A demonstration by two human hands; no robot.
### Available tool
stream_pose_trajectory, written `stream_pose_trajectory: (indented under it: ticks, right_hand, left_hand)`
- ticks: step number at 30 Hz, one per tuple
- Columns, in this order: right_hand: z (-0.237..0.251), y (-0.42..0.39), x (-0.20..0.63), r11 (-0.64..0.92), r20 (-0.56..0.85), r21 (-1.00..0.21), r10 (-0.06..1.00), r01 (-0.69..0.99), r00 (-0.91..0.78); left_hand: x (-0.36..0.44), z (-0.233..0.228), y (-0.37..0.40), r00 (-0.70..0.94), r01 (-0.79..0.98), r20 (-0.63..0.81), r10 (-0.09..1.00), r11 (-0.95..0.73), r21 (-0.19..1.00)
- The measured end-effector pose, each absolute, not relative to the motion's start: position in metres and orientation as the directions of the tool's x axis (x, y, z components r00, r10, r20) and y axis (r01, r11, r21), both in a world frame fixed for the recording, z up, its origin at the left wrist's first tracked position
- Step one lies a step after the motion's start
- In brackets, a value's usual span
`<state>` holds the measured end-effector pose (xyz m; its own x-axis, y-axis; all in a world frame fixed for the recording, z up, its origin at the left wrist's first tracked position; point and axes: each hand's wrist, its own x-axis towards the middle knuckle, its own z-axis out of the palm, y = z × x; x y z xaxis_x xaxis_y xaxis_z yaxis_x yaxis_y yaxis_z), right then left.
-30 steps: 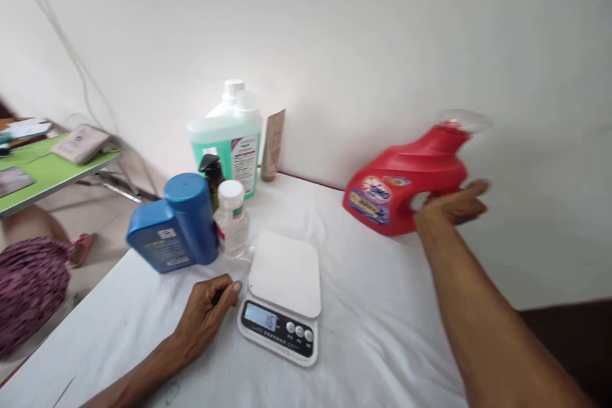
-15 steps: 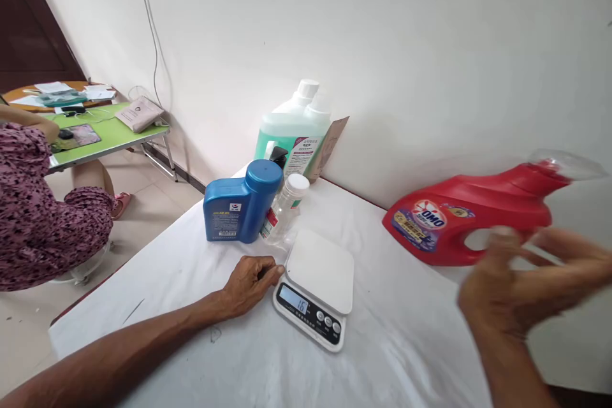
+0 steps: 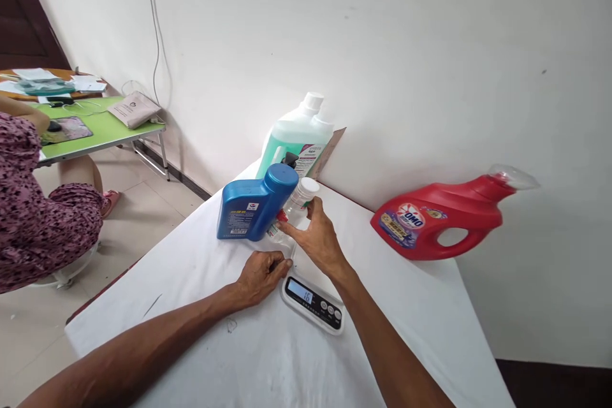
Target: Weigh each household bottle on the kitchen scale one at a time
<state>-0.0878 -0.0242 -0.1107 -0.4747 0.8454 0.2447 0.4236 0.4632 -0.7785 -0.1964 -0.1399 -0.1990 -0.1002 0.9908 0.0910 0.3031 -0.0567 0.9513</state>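
Observation:
My right hand [image 3: 318,239] reaches over the scale's platform and wraps its thumb and fingers around a small clear bottle [image 3: 300,199] with a white cap, which stands on the white-covered table [image 3: 201,344]. My left hand [image 3: 262,274] rests on the cloth with curled fingers, touching the left edge of the white digital scale [image 3: 313,299]; its display is lit. A blue bottle [image 3: 248,210] lies tilted just left of the clear bottle.
Behind stand a large green jug [image 3: 287,140], a dark pump bottle [image 3: 289,158] and a brown tube [image 3: 329,146] against the wall. A red detergent jug [image 3: 440,217] sits at the right. Another person [image 3: 33,204] sits at a green table [image 3: 95,131] on the left.
My right hand left the red detergent jug standing at the right and swung left to the small clear bottle. The left hand stayed by the scale. The view shifted right.

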Motion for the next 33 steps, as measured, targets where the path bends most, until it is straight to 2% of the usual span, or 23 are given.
stream_pose_trajectory:
  ticks: [5,12,17,22,27,33]
  right_hand:
    - [-0.115,-0.023,-0.094,0.402,0.195,-0.804,0.874,0.437,-0.445]
    - [-0.120,-0.027,-0.102,0.354,0.202,-0.797,0.920,0.489,-0.337]
    - [-0.121,-0.021,-0.095,0.297,0.207,-0.863,0.946,0.408,-0.251]
    - [-0.095,-0.018,-0.069,0.334,0.271,-0.896,0.933,0.292,-0.237]
    - [-0.068,-0.033,-0.028,0.348,0.284,-0.841,0.936,0.414,-0.210]
    - [-0.072,-0.049,0.006,0.290,0.239,-0.823,0.957,0.489,-0.165]
  left_hand:
    - [-0.196,-0.202,-0.135,-0.072,0.303,0.096,0.993,-0.070,0.950]
    - [-0.197,-0.201,-0.134,-0.063,0.318,0.108,0.992,-0.083,0.945]
    - [-0.198,-0.202,-0.132,-0.051,0.328,0.097,0.994,-0.075,0.942]
    - [-0.199,-0.201,-0.132,-0.060,0.334,0.096,0.994,-0.071,0.940]
    - [-0.200,-0.200,-0.134,-0.068,0.324,0.090,0.994,-0.063,0.944]
    - [-0.200,-0.198,-0.134,-0.080,0.289,0.097,0.992,-0.070,0.955]
